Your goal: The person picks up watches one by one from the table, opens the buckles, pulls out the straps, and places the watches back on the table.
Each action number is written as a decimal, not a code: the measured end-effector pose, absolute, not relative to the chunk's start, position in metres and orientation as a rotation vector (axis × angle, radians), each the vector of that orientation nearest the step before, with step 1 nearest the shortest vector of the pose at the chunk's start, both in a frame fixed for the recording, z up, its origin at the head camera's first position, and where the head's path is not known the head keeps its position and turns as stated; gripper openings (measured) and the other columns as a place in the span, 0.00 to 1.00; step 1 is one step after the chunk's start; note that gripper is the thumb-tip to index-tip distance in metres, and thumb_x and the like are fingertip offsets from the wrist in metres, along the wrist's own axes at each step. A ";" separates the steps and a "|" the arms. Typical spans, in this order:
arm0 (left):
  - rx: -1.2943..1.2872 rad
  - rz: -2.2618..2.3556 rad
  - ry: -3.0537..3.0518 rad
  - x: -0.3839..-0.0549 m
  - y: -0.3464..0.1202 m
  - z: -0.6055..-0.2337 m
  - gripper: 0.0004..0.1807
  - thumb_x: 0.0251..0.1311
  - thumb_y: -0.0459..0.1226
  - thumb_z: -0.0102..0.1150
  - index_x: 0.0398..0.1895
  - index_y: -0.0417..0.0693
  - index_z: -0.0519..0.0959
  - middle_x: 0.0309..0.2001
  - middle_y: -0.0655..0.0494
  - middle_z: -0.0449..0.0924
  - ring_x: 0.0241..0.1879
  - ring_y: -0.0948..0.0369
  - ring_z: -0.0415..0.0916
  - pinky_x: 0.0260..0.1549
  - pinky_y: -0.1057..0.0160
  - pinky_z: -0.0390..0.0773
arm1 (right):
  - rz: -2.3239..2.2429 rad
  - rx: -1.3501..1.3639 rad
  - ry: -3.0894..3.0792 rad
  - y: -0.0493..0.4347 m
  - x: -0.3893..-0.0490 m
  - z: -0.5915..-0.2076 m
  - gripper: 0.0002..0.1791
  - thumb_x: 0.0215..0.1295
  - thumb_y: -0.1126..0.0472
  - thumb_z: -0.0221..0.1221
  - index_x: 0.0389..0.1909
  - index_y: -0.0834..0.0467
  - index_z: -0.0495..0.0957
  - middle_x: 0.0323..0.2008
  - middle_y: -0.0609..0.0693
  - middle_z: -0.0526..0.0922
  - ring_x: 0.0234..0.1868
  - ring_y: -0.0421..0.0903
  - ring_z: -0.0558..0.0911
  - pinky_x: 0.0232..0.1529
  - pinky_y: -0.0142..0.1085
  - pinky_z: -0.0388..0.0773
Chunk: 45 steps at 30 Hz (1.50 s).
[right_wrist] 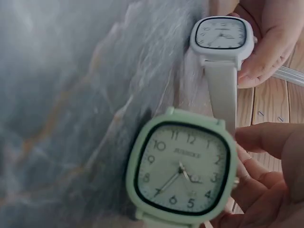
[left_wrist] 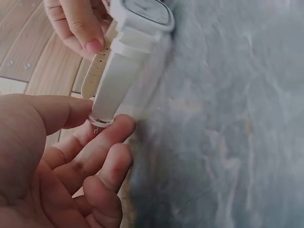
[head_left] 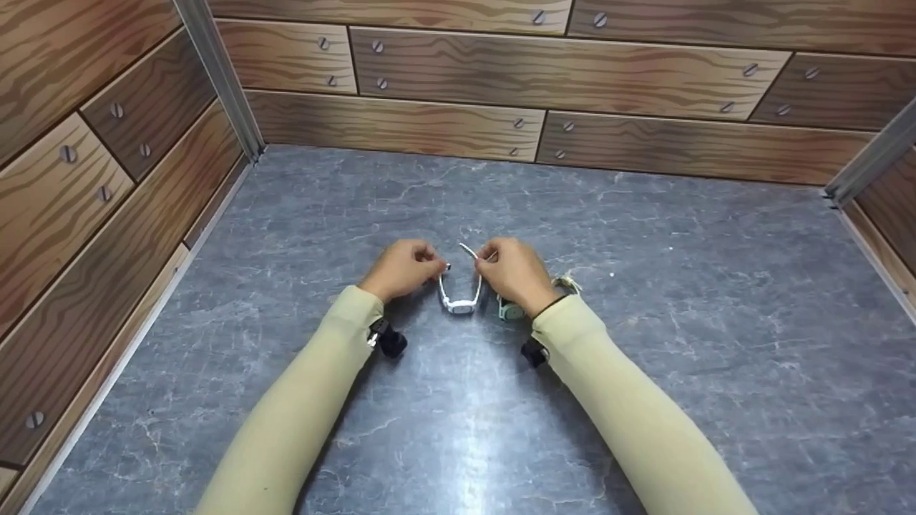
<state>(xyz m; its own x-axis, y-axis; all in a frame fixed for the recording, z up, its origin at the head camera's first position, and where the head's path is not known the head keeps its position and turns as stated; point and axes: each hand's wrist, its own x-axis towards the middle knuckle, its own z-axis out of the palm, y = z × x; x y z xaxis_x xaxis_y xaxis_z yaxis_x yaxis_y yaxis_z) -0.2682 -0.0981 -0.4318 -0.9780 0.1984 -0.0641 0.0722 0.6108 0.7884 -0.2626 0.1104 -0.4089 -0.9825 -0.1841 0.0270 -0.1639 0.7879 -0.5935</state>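
A white wristwatch stands between the two hands, its square face toward the person and its strap ends raised. My left hand pinches the buckle end of the strap between thumb and fingers. On the other side, my right hand pinches the holed strap end, whose tip sticks out past the fingers. A green wristwatch lies just beside the right hand, partly hidden under that wrist in the head view. Its square dial shows large in the right wrist view.
The grey marbled tabletop is bounded by wood-patterned panels at the back and sides. Small white specks lie to the right of the hands. Each sleeved wrist bears a black camera.
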 end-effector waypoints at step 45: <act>1.061 0.679 2.885 -0.222 -0.026 -0.404 0.07 0.67 0.38 0.64 0.44 0.48 0.88 0.40 0.56 0.89 0.41 0.58 0.86 0.44 0.54 0.84 | -0.920 -0.692 2.931 0.264 -0.181 -0.367 0.08 0.74 0.60 0.62 0.48 0.58 0.85 0.41 0.49 0.88 0.43 0.46 0.85 0.45 0.44 0.81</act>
<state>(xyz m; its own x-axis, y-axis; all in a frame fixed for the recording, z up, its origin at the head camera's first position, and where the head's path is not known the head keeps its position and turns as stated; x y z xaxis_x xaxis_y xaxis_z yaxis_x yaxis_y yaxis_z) -0.2216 -0.0262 -0.4040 -0.7730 0.6161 0.1514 0.6189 0.6800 0.3932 -0.1814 0.2644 -0.3674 -0.9035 -0.4068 0.1349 -0.4109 0.7327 -0.5424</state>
